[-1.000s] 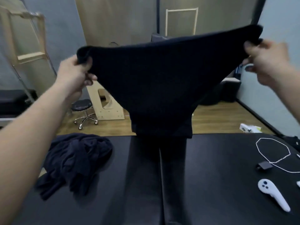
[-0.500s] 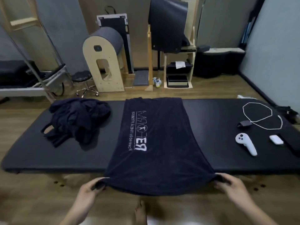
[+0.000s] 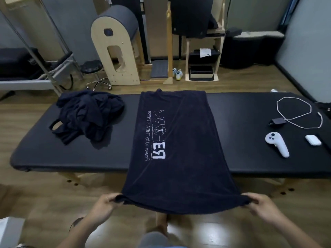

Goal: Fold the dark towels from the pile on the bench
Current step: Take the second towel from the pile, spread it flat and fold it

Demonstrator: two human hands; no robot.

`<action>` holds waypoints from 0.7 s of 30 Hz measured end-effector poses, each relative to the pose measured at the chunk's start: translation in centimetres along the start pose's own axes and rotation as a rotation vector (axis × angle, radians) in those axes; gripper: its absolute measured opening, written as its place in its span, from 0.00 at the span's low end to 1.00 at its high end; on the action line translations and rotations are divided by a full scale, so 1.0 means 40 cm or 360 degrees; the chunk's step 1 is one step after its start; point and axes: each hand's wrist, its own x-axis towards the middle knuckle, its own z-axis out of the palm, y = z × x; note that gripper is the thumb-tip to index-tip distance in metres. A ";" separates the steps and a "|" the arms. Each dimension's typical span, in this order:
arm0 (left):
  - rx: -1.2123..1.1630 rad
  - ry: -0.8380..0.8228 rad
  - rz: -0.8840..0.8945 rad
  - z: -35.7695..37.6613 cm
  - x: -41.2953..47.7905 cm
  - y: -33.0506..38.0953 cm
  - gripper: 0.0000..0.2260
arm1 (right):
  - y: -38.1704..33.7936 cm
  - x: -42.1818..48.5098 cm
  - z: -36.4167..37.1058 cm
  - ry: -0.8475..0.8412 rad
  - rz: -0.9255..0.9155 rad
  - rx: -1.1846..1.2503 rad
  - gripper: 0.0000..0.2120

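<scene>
Towel (image 3: 177, 151) lies spread across the bench (image 3: 250, 158) at twelve o'clock, its near corners pinched by left hand (image 3: 104, 205) and right hand (image 3: 260, 205), apparently tensioned flat for folding; pile (image 3: 87, 114) waits at ten.

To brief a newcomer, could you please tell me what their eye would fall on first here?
A dark towel with white lettering lies spread across the middle of the black bench, the left hand and right hand each gripping a near corner. A crumpled pile of dark towels sits to its left; a white controller and cable lie to its right.
</scene>
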 end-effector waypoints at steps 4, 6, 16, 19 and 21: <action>-0.0024 0.0200 0.0092 -0.039 0.084 0.059 0.05 | -0.065 0.086 -0.013 0.0236 0.0028 0.0149 0.06; -0.0254 0.0276 0.0113 -0.048 0.139 0.118 0.07 | -0.147 0.142 -0.027 0.0357 0.0000 0.0257 0.07; -0.0518 0.0172 -0.0284 -0.083 0.631 0.197 0.10 | -0.391 0.570 0.042 0.0206 0.0338 0.0379 0.12; -0.0364 0.0103 -0.0477 -0.061 0.641 0.133 0.09 | -0.352 0.614 0.082 0.0217 0.0565 0.0238 0.16; -0.0294 0.0048 -0.0512 -0.066 0.644 0.128 0.09 | -0.344 0.616 0.083 0.0293 0.0652 0.0377 0.13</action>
